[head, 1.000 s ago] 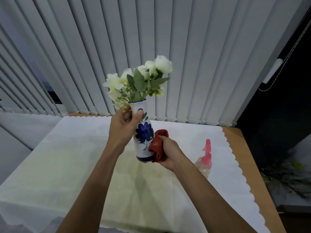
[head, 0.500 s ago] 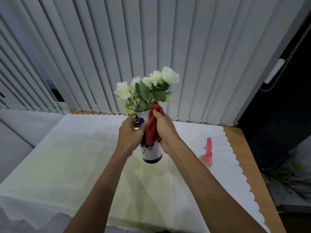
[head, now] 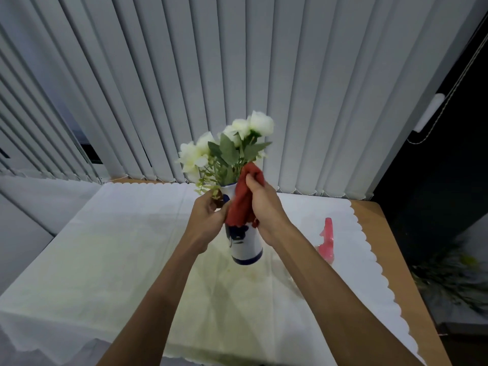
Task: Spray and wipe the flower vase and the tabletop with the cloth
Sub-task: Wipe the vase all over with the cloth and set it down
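Note:
A white vase (head: 247, 247) with a blue flower pattern and a blue base band is held up above the table, tilted slightly. White flowers with green leaves (head: 229, 146) stick out of its top. My left hand (head: 208, 215) grips the vase near its rim from the left. My right hand (head: 264, 210) presses a red cloth (head: 244, 196) against the upper right side of the vase, up to the rim. The tabletop (head: 118, 260) wears a white scalloped cloth with yellowish stains under the vase.
A pink-topped spray bottle (head: 327, 240) stands on the table right of my right forearm. Bare wood (head: 390, 260) shows along the table's right edge. Grey vertical blinds (head: 237, 75) hang close behind. A dark plant (head: 454, 276) sits on the floor at right.
My right hand slid the red cloth up from the vase's lower side to its rim. The vase shifted slightly to the right and my left hand stayed near the top.

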Action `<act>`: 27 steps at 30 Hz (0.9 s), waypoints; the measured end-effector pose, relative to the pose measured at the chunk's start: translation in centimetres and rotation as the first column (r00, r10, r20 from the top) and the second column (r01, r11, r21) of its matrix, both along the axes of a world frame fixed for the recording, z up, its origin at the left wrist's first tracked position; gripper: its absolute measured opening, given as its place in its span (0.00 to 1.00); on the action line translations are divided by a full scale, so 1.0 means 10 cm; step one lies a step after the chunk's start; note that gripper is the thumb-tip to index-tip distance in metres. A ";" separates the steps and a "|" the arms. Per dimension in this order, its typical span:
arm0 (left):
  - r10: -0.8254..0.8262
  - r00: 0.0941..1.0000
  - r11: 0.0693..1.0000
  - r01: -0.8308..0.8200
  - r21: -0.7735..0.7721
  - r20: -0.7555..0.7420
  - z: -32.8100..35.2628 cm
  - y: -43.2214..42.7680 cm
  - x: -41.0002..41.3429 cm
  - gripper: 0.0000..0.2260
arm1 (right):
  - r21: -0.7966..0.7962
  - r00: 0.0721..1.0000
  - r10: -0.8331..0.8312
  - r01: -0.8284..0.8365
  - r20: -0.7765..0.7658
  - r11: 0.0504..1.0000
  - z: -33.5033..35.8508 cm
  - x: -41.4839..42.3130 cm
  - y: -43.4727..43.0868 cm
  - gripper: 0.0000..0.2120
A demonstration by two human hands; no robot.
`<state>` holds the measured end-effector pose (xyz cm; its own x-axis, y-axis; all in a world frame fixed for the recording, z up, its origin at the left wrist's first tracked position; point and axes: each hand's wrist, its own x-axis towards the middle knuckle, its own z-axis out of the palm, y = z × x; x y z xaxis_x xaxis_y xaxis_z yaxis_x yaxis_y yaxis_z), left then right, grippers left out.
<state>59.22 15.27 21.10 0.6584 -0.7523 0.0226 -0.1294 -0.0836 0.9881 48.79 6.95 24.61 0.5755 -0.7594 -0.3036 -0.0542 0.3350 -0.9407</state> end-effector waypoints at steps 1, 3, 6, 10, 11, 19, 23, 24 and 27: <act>0.000 1.000 1.000 0.000 -0.007 0.012 0.02 -0.01 -0.01 0.08 | -0.016 1.000 -0.016 0.016 0.011 1.000 0.00 0.00 0.01 0.13; 0.015 0.999 1.000 -0.014 -0.017 0.040 0.07 -0.01 0.01 0.07 | -0.037 1.000 -0.020 0.019 -0.023 0.999 -0.09 -0.04 0.05 0.14; 0.010 1.000 0.999 -0.010 -0.036 0.005 0.14 0.01 0.07 0.08 | 0.065 0.991 0.011 -0.002 -0.137 0.998 -0.34 -0.13 0.08 0.15; 0.012 0.997 0.998 -0.017 -0.060 -0.077 0.16 0.05 0.07 0.14 | 0.405 0.985 0.054 0.017 -0.164 0.914 -0.53 -0.22 0.04 0.18; 0.019 0.995 0.997 -0.026 -0.067 -0.101 0.15 0.05 0.05 0.13 | 0.440 0.992 0.025 0.033 -0.125 0.898 -0.54 -0.23 0.03 0.17; 0.202 0.916 0.972 -0.232 0.047 0.347 0.13 -0.04 -0.20 0.29 | 0.340 0.986 -0.166 0.151 0.016 0.928 -0.51 -0.14 0.10 0.12; 0.190 0.936 0.969 -0.227 0.096 0.296 0.13 -0.02 -0.15 0.29 | 0.178 0.989 -0.150 0.147 -0.002 0.973 -0.48 -0.16 0.17 0.10; 0.186 0.948 0.974 -0.213 0.081 0.257 0.14 -0.01 -0.13 0.25 | 0.135 0.992 -0.123 0.122 -0.003 0.983 -0.43 -0.16 0.18 0.10; 0.083 0.986 0.995 -0.090 0.043 0.143 0.17 0.02 -0.06 0.19 | 0.028 0.999 -0.045 0.044 0.021 0.999 -0.17 -0.14 0.17 0.12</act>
